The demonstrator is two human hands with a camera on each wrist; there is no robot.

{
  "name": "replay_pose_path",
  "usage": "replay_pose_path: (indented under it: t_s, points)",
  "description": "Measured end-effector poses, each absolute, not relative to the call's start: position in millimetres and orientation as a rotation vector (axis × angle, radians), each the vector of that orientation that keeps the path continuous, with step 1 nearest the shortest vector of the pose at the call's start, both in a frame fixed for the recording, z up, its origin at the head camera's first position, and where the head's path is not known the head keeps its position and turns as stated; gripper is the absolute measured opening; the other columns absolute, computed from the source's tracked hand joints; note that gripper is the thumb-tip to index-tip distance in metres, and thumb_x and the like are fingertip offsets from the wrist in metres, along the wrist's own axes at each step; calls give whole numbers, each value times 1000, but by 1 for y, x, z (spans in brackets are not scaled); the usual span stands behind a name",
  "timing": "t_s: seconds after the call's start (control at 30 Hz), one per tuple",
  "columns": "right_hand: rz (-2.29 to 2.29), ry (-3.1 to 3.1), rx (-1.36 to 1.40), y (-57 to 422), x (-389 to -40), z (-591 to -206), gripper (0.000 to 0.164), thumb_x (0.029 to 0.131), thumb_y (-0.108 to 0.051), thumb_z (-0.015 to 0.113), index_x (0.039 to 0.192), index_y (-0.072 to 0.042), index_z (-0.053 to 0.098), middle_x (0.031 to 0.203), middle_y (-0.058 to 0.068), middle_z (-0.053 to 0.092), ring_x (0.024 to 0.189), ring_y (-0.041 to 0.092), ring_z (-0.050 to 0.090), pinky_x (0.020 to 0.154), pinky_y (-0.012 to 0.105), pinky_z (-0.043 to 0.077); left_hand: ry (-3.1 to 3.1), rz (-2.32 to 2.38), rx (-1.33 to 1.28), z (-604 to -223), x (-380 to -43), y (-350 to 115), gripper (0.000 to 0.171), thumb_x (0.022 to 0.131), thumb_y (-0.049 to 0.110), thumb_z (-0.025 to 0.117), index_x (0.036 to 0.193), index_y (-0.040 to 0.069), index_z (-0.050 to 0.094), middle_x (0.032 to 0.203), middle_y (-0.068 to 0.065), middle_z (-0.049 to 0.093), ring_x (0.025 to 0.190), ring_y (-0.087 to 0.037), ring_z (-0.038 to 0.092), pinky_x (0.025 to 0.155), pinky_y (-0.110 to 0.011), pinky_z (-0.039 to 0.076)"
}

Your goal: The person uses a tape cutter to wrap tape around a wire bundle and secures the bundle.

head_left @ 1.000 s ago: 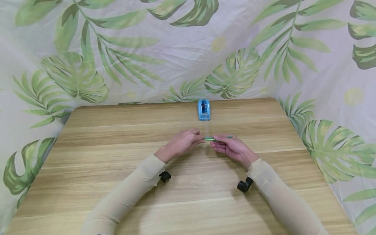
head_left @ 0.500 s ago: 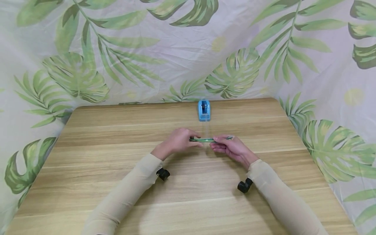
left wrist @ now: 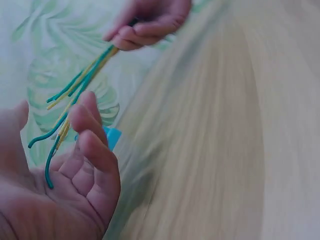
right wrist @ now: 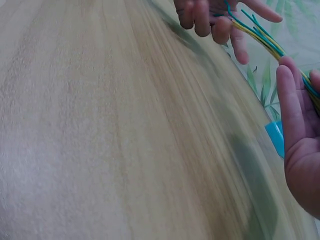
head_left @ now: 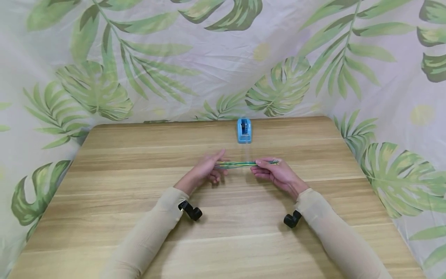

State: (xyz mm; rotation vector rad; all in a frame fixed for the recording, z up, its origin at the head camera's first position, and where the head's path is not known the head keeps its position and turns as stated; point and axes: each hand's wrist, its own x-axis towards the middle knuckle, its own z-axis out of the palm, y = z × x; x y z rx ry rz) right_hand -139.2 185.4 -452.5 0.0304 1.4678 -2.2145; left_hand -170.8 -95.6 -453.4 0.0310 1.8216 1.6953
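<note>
The wire bundle (head_left: 235, 164), green and yellow strands, is held up above the worktop, between the person's two hands. From where I stand, the biggest thing is the leaf-patterned cloth (head_left: 156, 93) behind, then the wood-grained worktop (head_left: 139, 174) in front of it. The right hand (head_left: 277, 172) pinches one end of the bundle between thumb and fingers. The left hand (head_left: 205, 168) is spread loosely, thumb up and fingers slightly bent, gripping nothing, with the loose ends fanned over its palm. Smaller still, a blue tape dispenser (head_left: 244, 140) sits near the far edge, and a clear strip (head_left: 247, 152), probably tape, runs from its front toward the bundle; I can't make out whether it meets the strands. To my eye, the step in hand is gathering and evening out the strands, perhaps for taping. The next move seems to call for the left hand to close round the loose ends while the right holds steady. As for brands or labels, I can read no writing on anything here.
</note>
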Motion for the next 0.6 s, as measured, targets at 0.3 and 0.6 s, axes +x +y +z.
replay_pose_path:
  t_s: [0.3,0.6]
  points:
    - [-2228,1515,-42,187,-143,-455,14,99,-1,61,101,-3,75,95,17,74,89,24,73,85,35,58,1508,1768,-136,-452,-175,-94,88,95,66,54,158,13,22,80,-4,67,48,-10,47,49,-22,42]
    - [-2201,1557,-129,191,-147,-458,15,99,-2,63,108,1,74,98,18,74,93,26,73,87,36,57,1538,1723,-116,-449,-179,-93,43,102,43,58,126,7,53,72,3,65,45,-5,43,45,-20,40]
